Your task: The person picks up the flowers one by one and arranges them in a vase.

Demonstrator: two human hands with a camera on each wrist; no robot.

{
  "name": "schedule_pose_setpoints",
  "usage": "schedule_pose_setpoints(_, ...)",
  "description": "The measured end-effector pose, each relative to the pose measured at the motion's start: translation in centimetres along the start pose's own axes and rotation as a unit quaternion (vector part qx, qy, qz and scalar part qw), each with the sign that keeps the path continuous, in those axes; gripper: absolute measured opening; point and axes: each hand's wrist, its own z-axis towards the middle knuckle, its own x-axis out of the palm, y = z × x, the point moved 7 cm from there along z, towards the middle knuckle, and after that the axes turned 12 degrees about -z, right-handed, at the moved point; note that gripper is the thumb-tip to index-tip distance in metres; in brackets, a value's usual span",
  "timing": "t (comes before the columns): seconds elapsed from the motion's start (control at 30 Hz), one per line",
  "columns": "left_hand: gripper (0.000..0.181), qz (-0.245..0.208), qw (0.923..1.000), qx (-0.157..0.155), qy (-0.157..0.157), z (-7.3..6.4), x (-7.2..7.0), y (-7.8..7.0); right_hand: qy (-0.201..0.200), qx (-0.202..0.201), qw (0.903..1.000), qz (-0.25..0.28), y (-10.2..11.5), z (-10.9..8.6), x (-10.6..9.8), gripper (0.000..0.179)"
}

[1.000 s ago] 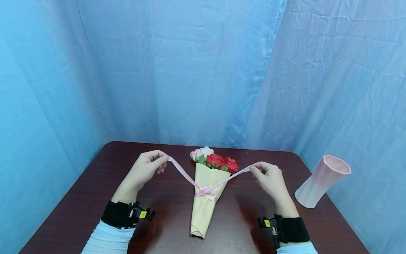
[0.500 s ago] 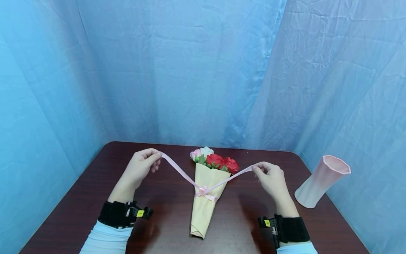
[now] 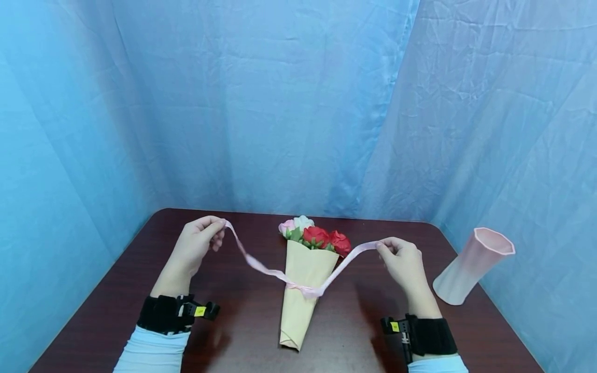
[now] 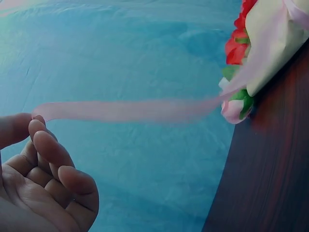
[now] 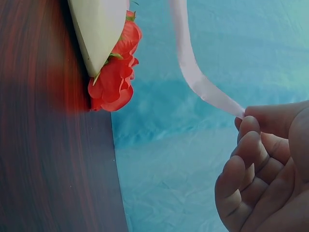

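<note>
A bouquet in cream wrapping paper [image 3: 298,316] lies on the table, its flower heads pointing to the far side. Two red flowers [image 3: 316,236], a white flower [image 3: 304,223] and a pink flower [image 3: 286,227] stick out at its top. Across the wrapping sags a pink ribbon [image 3: 310,292], with no bow loops showing. My left hand [image 3: 198,244] pinches one ribbon end between thumb and index finger, up and left of the bouquet. On the other side my right hand [image 3: 403,263] pinches the opposite end. In the left wrist view the ribbon [image 4: 130,111] stretches flat from the fingertips.
A pink-and-white vase [image 3: 471,269] stands on the dark wooden table [image 3: 252,331] at the right, beyond my right hand. Blue cloth [image 3: 289,103] hangs around the back and sides.
My left hand has drawn left and slightly up, my right hand a little right. The small bow on the wrapping has come undone, and the ribbon has gone from taut to slack.
</note>
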Motion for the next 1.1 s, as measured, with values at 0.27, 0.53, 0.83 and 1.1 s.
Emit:
schedule_pose_setpoints(0.27, 0.027, 0.029, 0.9993, -0.004, -0.022, 0.2, -1.5, 0.3, -0.003, 0.027, 0.9993, -0.027, -0.8, 0.1, -0.4, 0.025)
schedule_pose_setpoints(0.53, 0.030, 0.160, 0.9854, -0.054, -0.021, 0.0, -3.1, 1.3, 0.023, 0.039, 0.9944, -0.095, -1.7, 0.0, -0.2, 0.026)
schedule_pose_setpoints(0.83, 0.026, 0.284, 0.9549, -0.085, 0.015, -0.1, -4.3, 3.0, 0.145, 0.061, 0.9721, -0.174, -3.5, -0.8, 1.1, 0.022)
schedule_pose_setpoints(1.1, 0.024, 0.355, 0.9267, -0.109, 0.055, -0.1, -5.4, 4.9, 0.183, 0.048, 0.9604, -0.204, -4.2, -1.3, 1.7, 0.038)
